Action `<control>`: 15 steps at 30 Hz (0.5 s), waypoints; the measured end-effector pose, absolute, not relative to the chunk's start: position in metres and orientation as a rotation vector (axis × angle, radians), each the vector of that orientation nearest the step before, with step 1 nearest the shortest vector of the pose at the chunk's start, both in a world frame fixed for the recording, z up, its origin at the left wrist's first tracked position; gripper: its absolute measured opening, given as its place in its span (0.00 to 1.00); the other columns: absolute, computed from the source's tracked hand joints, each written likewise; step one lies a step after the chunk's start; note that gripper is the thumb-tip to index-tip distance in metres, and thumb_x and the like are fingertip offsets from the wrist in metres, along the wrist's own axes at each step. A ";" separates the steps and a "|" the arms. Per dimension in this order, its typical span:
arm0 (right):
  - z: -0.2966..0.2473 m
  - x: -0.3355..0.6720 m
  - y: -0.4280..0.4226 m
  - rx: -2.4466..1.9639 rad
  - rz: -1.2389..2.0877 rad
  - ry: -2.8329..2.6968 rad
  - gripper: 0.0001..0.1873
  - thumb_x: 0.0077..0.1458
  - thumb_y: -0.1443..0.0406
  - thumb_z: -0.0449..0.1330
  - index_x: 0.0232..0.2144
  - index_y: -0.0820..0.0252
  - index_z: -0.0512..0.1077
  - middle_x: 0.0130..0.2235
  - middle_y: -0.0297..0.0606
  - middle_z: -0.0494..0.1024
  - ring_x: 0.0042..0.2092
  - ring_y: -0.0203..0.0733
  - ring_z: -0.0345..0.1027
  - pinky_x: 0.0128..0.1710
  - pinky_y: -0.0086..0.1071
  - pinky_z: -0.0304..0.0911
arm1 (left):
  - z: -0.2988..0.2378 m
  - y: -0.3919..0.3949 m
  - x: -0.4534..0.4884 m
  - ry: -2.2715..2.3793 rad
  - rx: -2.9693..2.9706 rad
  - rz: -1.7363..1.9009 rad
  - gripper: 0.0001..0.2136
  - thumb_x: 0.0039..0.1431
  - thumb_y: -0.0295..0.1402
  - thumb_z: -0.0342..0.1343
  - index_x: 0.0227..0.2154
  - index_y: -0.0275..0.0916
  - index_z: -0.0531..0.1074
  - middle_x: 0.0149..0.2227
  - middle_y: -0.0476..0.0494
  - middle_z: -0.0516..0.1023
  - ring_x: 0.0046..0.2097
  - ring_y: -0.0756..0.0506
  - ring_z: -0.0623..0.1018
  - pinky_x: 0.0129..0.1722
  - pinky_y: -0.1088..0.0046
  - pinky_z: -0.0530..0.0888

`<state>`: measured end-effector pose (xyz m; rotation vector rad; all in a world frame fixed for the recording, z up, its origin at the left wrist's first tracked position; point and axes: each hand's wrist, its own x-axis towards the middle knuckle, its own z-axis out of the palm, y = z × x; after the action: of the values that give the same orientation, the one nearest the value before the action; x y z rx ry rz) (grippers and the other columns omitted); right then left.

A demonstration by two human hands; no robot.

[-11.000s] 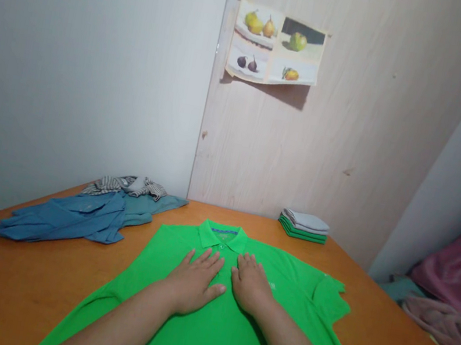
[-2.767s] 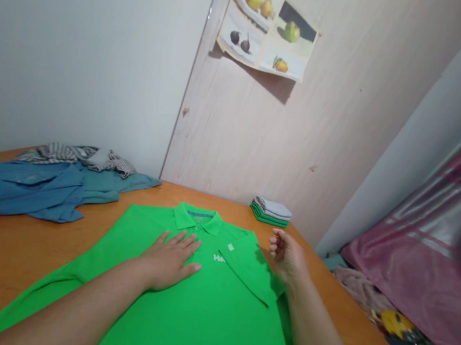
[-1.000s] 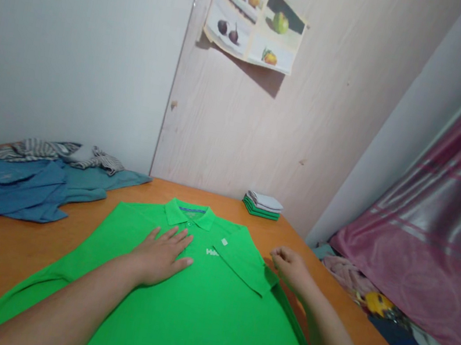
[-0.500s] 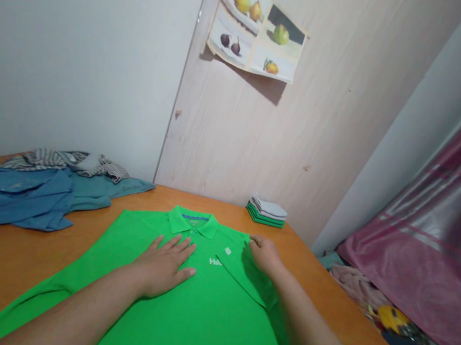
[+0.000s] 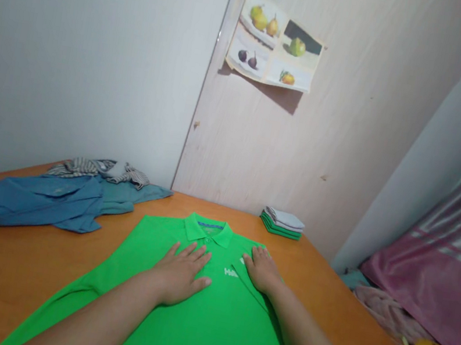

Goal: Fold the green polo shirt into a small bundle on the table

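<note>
Stretching lengthwise forward, collar point(image 5: 223, 236) farthest, green shirt point(image 5: 210, 331) beneath outspread left hand point(image 5: 180, 277) and flat right hand point(image 5: 263, 271).

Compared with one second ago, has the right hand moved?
Yes: leftward relative to the folded stack, the right hand went from beside the green shirt onto it.

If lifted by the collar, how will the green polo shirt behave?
Likely floppy: the green polo shirt lies mostly flat, with soft creases. The folded-in sleeve beneath the right hand may swing loose, since no fastening shows.
</note>
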<state>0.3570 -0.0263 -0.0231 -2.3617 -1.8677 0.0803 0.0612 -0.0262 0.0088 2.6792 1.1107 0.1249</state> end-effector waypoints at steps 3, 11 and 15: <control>-0.021 0.357 -0.025 -2.376 0.073 -1.865 0.41 0.67 0.47 0.39 0.69 0.73 0.50 0.71 0.54 0.47 0.72 0.54 0.35 0.69 0.46 0.37 | 0.009 -0.026 0.061 1.100 2.676 0.111 0.35 0.66 0.58 0.34 0.70 0.46 0.49 0.72 0.46 0.42 0.72 0.36 0.43 0.67 0.39 0.42; -0.020 0.347 -0.035 -2.336 0.006 -1.843 0.42 0.66 0.45 0.40 0.69 0.71 0.52 0.71 0.54 0.49 0.72 0.56 0.36 0.68 0.48 0.40 | 0.010 -0.026 0.059 1.115 2.650 0.169 0.36 0.66 0.58 0.37 0.71 0.45 0.48 0.73 0.43 0.42 0.72 0.35 0.42 0.67 0.42 0.43; -0.023 0.347 -0.042 -2.316 0.012 -1.868 0.44 0.65 0.43 0.39 0.69 0.71 0.53 0.71 0.54 0.49 0.72 0.57 0.37 0.68 0.49 0.41 | 0.024 -0.020 0.052 1.301 2.597 0.235 0.36 0.66 0.58 0.35 0.70 0.42 0.50 0.72 0.40 0.44 0.72 0.33 0.45 0.68 0.43 0.46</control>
<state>0.3469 -0.0421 -0.0233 -2.3157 -1.8676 0.0123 0.0520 -0.0202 0.0240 2.5970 1.3014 0.2352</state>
